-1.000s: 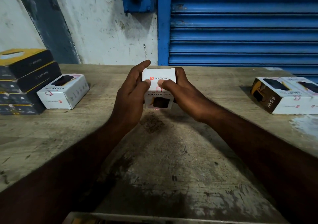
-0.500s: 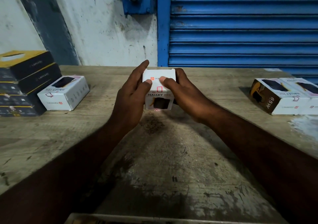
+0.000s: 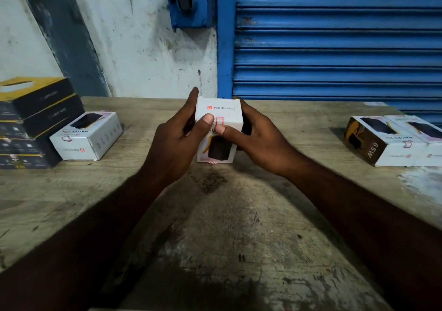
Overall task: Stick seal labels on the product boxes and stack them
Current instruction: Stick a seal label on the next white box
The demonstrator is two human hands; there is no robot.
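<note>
Box stands on end on table, ctr, btwn both hands. L hand grips its left side, thumb on front face. R hand grips right side, thumb just under label. Left box and right boxes lie well apart from it.

White product boxes, total four: one held box, one left box on the counter, two at right: the brown-sided box and the edge box. Dark stacked boxes: count indeterminate. Hands: two, left hand and right hand, both gripping the held box.
</note>
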